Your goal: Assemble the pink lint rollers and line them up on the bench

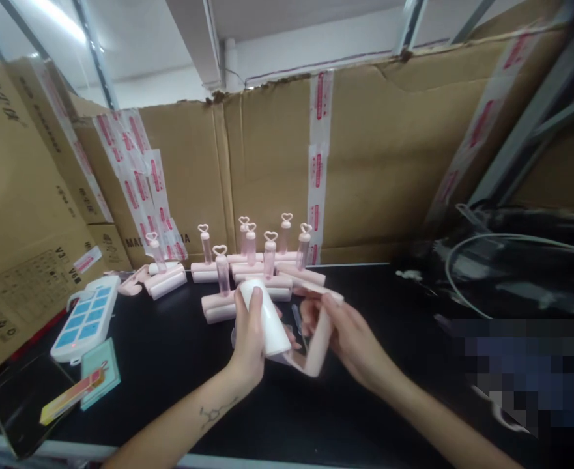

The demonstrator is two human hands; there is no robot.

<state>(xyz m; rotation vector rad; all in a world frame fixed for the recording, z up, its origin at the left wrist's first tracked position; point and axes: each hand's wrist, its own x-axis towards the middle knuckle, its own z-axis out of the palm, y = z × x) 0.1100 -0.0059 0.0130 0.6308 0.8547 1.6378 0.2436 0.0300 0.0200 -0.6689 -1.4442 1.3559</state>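
My left hand (248,335) is wrapped round a white lint roller roll (268,319), tilted above the black table, with the thumb along its side. My right hand (348,329) grips a pale pink angled piece (320,342), which looks like a lint roller cover; its lower end reaches toward the bottom of the roll. Whether the two parts are joined I cannot tell. A thin clear part (297,318) shows between the hands, partly hidden. Just beyond them stand several pink lint rollers (218,306) with clear handles and heart-shaped loops.
A white power strip (84,319) with blue sockets lies at the left. Near it are a teal card (101,374), a yellow-orange box cutter (71,396) and a dark phone-like slab (27,404). Cardboard walls (272,163) close off the back. A white cable (467,247) loops at the right.
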